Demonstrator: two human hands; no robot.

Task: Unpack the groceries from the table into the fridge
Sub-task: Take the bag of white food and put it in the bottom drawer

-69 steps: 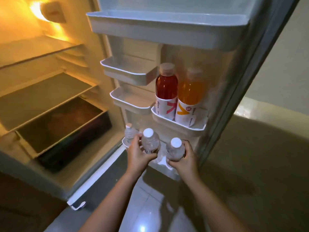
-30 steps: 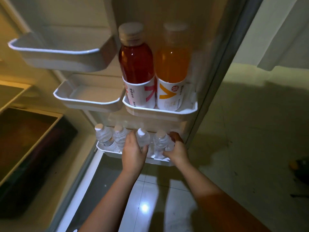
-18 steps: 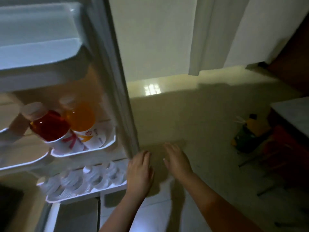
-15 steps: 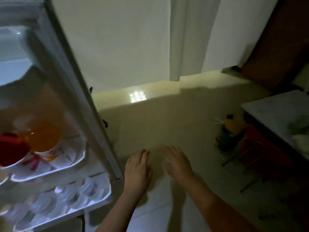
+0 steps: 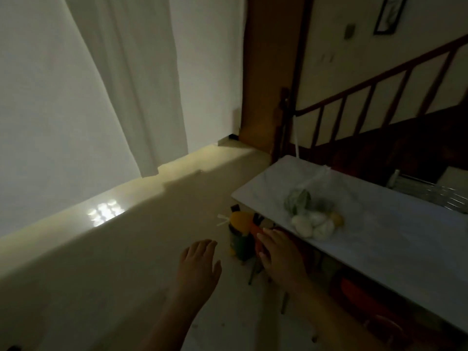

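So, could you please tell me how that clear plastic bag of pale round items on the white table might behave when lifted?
The clear plastic bag looks thin, so it would probably sag. Its loose round contents would likely shift. They might be eggs, so possibly fragile.

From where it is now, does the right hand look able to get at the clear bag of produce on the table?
Probably yes. The right hand is open and empty, just short of the table edge, and the bag of produce lies near that edge with nothing visible between them.
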